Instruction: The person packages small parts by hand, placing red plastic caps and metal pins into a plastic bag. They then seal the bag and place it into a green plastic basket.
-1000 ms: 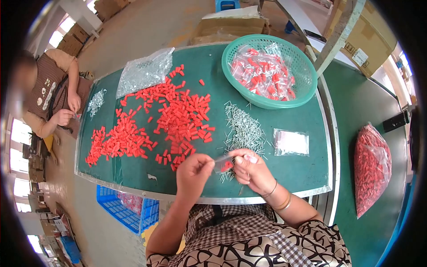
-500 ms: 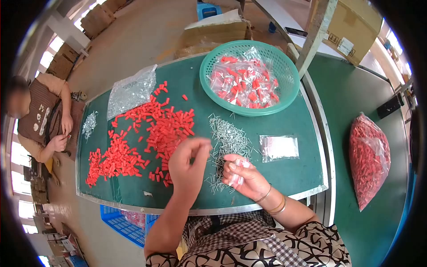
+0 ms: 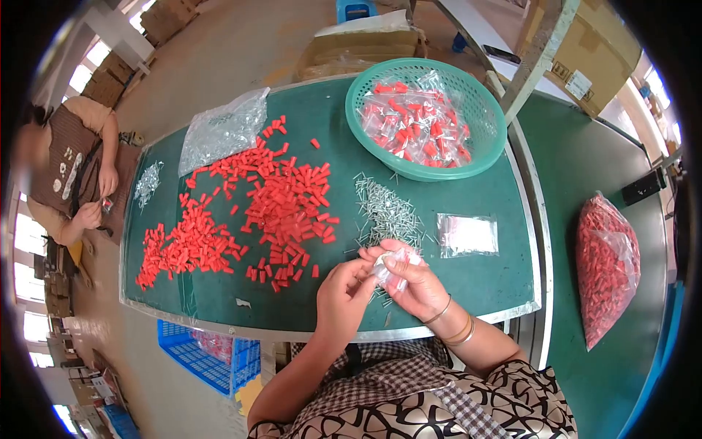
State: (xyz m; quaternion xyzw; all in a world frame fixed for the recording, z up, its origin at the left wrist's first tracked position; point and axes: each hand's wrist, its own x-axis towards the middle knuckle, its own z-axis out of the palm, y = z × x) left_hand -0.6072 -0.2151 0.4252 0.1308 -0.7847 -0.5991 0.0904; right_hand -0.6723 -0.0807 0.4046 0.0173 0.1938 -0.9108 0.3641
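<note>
A small clear plastic bag (image 3: 395, 268) with something red inside is held in my right hand (image 3: 418, 287), its fingers wrapped round it. My left hand (image 3: 345, 296) pinches at the bag's left edge, fingers closed; the exact grip is too small to tell. Just beyond the hands lies a pile of silver screws (image 3: 386, 212), partly covered by my fingers. Red plugs (image 3: 289, 205) are heaped to the left. Right of the screws lies a stack of flat clear bags (image 3: 468, 235).
A green basket (image 3: 356, 139) of filled bags stands at the table's back. A large clear bag (image 3: 223, 132) lies back left. Across the left edge, a person (image 3: 77, 168) handles something small. A sack of red plugs (image 3: 607, 267) lies on the right surface. A blue crate (image 3: 201, 358) sits below.
My left hand has moved right and down from the red plugs' edge to meet the small bag at my right hand. The view has shifted slightly.
</note>
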